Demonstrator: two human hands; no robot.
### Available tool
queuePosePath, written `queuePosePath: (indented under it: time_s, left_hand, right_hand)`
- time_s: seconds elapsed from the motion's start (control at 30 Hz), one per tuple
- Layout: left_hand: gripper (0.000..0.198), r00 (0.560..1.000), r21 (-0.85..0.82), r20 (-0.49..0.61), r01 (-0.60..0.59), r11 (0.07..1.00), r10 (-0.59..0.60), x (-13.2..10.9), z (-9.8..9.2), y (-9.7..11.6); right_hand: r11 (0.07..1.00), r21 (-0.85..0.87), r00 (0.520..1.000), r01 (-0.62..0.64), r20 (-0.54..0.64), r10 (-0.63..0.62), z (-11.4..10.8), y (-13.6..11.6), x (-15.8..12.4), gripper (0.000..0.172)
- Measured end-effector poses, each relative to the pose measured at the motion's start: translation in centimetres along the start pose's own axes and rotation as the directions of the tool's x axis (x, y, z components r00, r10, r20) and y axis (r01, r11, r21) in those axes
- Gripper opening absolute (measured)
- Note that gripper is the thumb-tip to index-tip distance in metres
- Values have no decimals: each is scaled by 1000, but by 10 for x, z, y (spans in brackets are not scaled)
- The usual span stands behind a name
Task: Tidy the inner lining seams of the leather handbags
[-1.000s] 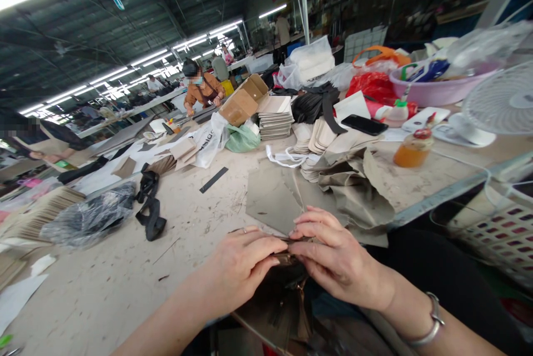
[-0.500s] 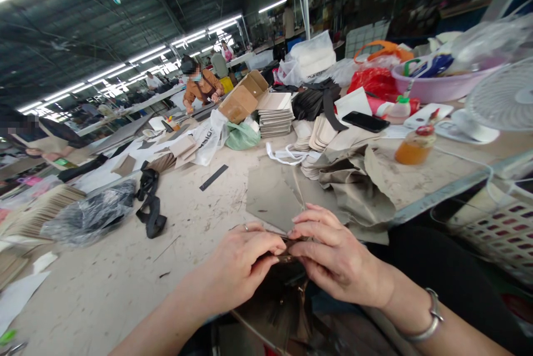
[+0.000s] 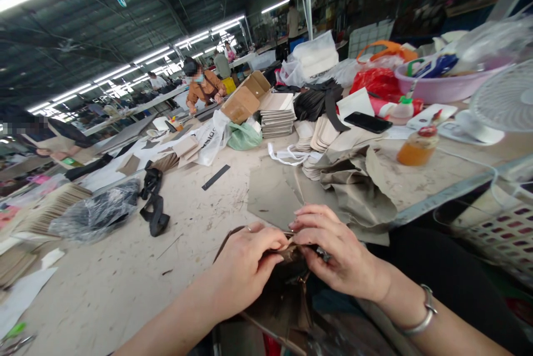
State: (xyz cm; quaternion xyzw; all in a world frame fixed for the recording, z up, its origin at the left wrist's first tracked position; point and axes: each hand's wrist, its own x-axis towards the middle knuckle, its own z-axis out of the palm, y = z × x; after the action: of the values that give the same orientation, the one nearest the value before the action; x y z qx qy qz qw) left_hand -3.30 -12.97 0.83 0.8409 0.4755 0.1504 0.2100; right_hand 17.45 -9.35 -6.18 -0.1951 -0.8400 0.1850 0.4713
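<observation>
At the table's near edge, my left hand (image 3: 247,259) pinches the upper edge of a brown leather-like bag (image 3: 285,300) between thumb and fingers. My right hand (image 3: 343,253), with a metal bracelet on its wrist, grips the same edge close beside it, fingers bent. Below the hands the bag hangs open, dark inside, with small shiny metal bits; its lower part is cut off by the frame. Just beyond the fingertips lies a flat grey-brown sheet (image 3: 268,192), and a crumpled sheet (image 3: 360,184) of similar material is to its right.
Farther back are stacked panels (image 3: 277,114), a cardboard box (image 3: 245,98), a phone (image 3: 367,122) and a jar of orange liquid (image 3: 417,146). Black strap (image 3: 155,206) and a plastic-wrapped bundle (image 3: 97,211) lie left. A fan (image 3: 506,95) stands right. A masked co-worker (image 3: 204,86) works across the table.
Both hands stay on the bag's edge and have shifted slightly; more of the brown rim now shows behind my left hand. The whole view has moved a little.
</observation>
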Motion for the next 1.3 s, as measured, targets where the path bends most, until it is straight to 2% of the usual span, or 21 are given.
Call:
queuePosePath:
  time_s: [0.07, 0.2, 0.5, 0.63, 0.77, 0.9, 1.13, 1.3]
  left_hand:
    - [23, 999, -18, -25, 31, 999, -31, 3, 1, -1]
    - [27, 999, 39, -31, 22, 999, -21, 7, 2, 0]
    - [57, 999, -65, -34, 29, 997, -32, 8, 4, 0]
    - [73, 1000, -44, -26, 7, 999, -8, 11, 1, 3]
    - [78, 1000, 2, -27, 2, 1000, -2, 10, 0, 6]
    - [65, 998, 38, -40, -49, 998, 51, 7, 1, 6]
    - [22, 998, 156, -41, -46, 987, 53, -1, 1, 4]
    - [19, 991, 174, -84, -88, 981, 104, -1, 3, 2]
  right_hand:
    - [1000, 3, 1000, 5, -2, -5, 0, 1, 0, 36]
    - [1000, -8, 1000, 13, 7, -13, -1, 5, 1, 40]
    - [999, 17, 998, 30, 58, -31, -5, 7, 2, 46]
    - [1000, -7, 997, 26, 77, -26, -7, 5, 4, 47]
    - [999, -33, 996, 40, 78, -38, -6, 6, 5, 44]
    - [998, -45, 996, 52, 79, -48, -5, 6, 6, 42]
    - [997, -42, 996, 66, 58, -63, -4, 7, 8, 39]
    - [999, -17, 998, 50, 33, -49, -1, 8, 8, 44]
